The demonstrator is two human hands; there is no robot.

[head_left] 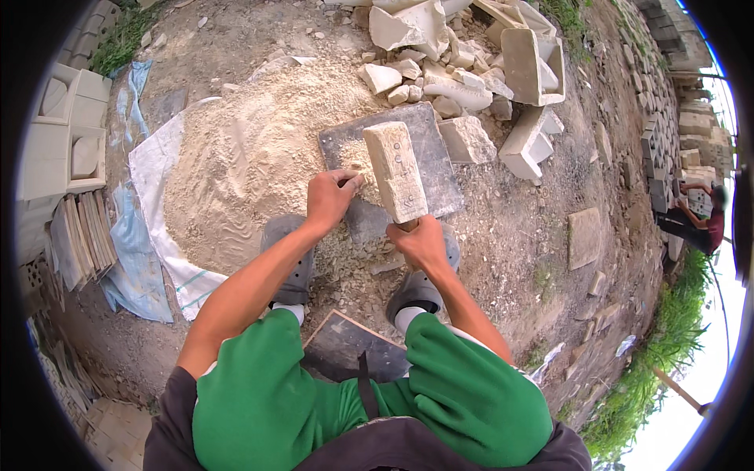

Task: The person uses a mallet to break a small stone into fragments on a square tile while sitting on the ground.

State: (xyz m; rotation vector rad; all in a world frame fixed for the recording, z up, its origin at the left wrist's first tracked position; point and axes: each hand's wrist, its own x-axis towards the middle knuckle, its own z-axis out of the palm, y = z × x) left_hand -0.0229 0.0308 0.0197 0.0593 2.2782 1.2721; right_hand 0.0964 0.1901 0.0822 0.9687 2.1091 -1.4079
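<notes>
My right hand (419,242) is wrapped round the short handle of a mallet (395,169). Its head is a pale, dusty, worn block with several small round marks, raised over a dark flat slab (437,169). My left hand (331,198) is at the slab's left side, fingers curled together by a small heap of crushed pale bits (357,159). Whether anything sits between those fingertips is hidden. Left of the slab a large mound of pale crushed grit (243,149) lies on a white sheet (153,169).
Broken pale blocks (463,74) are piled beyond the slab. A dark board (349,345) lies between my grey clogs (414,296). At the left are stacked pale blocks (47,165), thin boards (82,235) and blue plastic (133,251). Another person (703,220) is far right.
</notes>
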